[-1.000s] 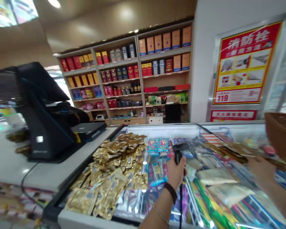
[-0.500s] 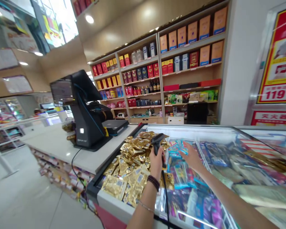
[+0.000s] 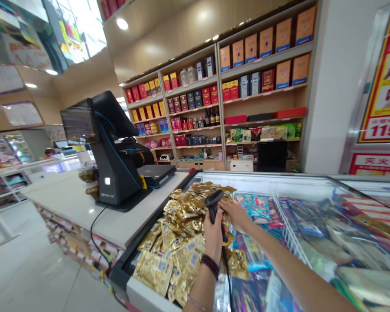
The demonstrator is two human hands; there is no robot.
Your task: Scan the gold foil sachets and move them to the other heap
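My left hand (image 3: pixel 213 229) is wrapped round the handle of a black barcode scanner (image 3: pixel 214 198), whose cable runs down toward the bottom edge. My right hand (image 3: pixel 235 214) is just right of the scanner, over the gold packets; its fingertips are partly hidden behind the scanner, so what they touch cannot be made out. Many gold foil packets (image 3: pixel 182 212) lie piled on the left part of the glass-topped freezer (image 3: pixel 143 294). Blue and pink packages (image 3: pixel 260 206) show to the right of my right hand.
On the white counter (image 3: pixel 65 186) at left stand a black register (image 3: pixel 113 160) and a flat black device (image 3: pixel 157 173). A black cable (image 3: pixel 92 229) hangs over the counter's side. Shelves of boxed goods (image 3: pixel 190 100) line the back wall. A person (image 3: pixel 48 152) is far off at left.
My right hand has moved left, from over the blue packages to beside the scanner. My left hand still holds the scanner, now slightly lower. The view has shifted a little.
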